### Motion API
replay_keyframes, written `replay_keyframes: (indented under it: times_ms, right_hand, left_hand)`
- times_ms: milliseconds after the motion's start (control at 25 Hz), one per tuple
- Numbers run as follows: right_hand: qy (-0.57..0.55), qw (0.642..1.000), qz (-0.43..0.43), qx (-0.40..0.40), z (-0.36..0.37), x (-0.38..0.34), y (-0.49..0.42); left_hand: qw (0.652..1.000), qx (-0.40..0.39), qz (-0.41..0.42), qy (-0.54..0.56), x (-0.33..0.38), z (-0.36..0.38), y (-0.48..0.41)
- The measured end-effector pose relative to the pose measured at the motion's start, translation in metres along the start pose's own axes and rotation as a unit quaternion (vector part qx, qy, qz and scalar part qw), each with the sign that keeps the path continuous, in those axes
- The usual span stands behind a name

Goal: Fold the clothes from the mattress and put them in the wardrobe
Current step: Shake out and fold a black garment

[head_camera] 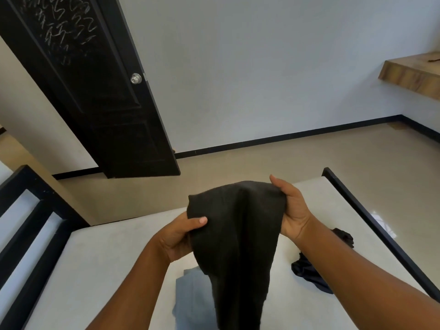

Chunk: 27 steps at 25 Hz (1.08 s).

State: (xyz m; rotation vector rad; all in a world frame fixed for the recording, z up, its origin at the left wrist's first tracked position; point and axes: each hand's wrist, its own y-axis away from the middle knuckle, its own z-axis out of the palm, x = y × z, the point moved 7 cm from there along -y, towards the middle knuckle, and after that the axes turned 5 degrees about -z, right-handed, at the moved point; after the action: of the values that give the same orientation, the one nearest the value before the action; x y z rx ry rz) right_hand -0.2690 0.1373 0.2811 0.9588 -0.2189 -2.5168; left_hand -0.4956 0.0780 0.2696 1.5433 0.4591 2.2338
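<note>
head view: both hands hold a black garment up above the mattress. left hand pinches its left top edge w/ thumb over cloth; right hand grips the right top corner, fingers curled. grey folded cloth lies below; dark crumpled garment near rt edge.

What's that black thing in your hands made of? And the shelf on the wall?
The black garment looks like soft, matte cloth, maybe knit: it hangs limp with no shine. The shelf looks like wood or wood-look laminate: brown grain streaks, dull finish.
</note>
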Motion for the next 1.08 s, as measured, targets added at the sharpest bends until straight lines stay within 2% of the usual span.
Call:
replay_keyframes:
  times_ms: [80, 160, 280, 360, 520, 600, 680, 800, 1000, 1080]
  right_hand:
    - [0.006, 1.0, 0.027, 0.001, -0.004, 0.002, 0.003]
    - [0.1, 0.991, 0.071, -0.044, -0.006, 0.008, 0.012]
    - [0.199, 0.975, 0.078, -0.058, -0.016, 0.01, 0.011]
    - [0.242, 0.969, 0.051, -0.029, -0.019, 0.009, 0.005]
    - [0.365, 0.931, 0.01, -0.014, -0.012, 0.011, 0.0]
    - [0.321, 0.946, 0.031, 0.03, -0.011, 0.009, 0.002]
    - [0.221, 0.968, 0.077, 0.086, -0.015, 0.007, 0.003]
    - [0.122, 0.98, 0.105, 0.115, -0.026, 0.001, 0.004]
    - [0.188, 0.963, 0.139, 0.137, -0.053, 0.001, 0.01]
    - [0.246, 0.95, 0.13, 0.142, -0.062, -0.004, 0.008]
  left_hand:
    - [0.996, 0.011, 0.058, 0.073, 0.007, -0.013, 0.0]
    - [0.993, 0.029, 0.066, 0.091, 0.006, -0.02, 0.002]
    - [0.999, 0.025, 0.029, -0.004, -0.007, -0.021, -0.003]
    - [0.996, 0.078, 0.037, -0.027, -0.005, -0.027, -0.004]
    - [0.98, 0.176, 0.044, -0.078, 0.009, -0.032, -0.006]
    - [0.981, 0.179, 0.027, -0.072, 0.01, -0.029, -0.006]
    - [0.99, 0.134, 0.018, -0.045, 0.01, -0.018, -0.005]
    - [0.993, 0.097, 0.018, -0.063, 0.004, -0.012, -0.011]
    - [0.989, 0.124, 0.033, -0.076, 0.004, -0.002, -0.012]
    - [0.988, 0.132, 0.042, -0.074, 0.001, 0.0, -0.015]
